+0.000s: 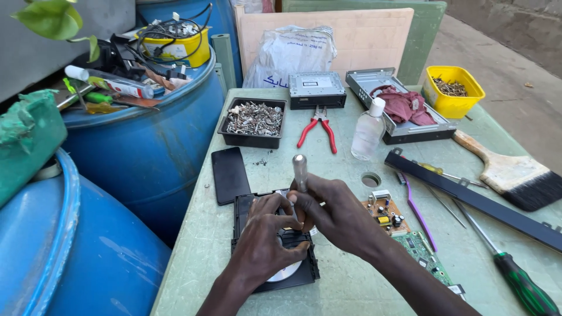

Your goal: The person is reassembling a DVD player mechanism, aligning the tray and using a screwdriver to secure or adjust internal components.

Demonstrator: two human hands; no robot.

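A: Hands?
B: Both on one black disc drive (275, 257), near table (351, 287) edge. Left hand (266, 243) fingers spread, pressing down on its top. Right hand (331, 213) closed around one screwdriver (300, 175), upright, clear handle up, tip down into the drive. Tip hidden by fingers.

A: Beside it?
B: Right of the drive: two circuit boards, one brown (386, 213), one green (424, 254), touching end to end. One purple pry tool (418, 210) beside them. One green-handled screwdriver (521, 284) at the near right. One long black panel (474, 202) lies diagonally. One phone (229, 174), screen dark, just left of the drive.

A: Further back?
B: One clear bottle (369, 129), upright. One pair of red pliers (319, 126). One black tray (253, 123) full of screws. One wide paintbrush (509, 172) at right. Two metal units at the far edge: one closed (317, 89), one open (398, 105) with a red rag (404, 105) in it. One yellow tub (453, 90) of screws.

A: Off table?
B: Two blue drums (146, 152) at left.
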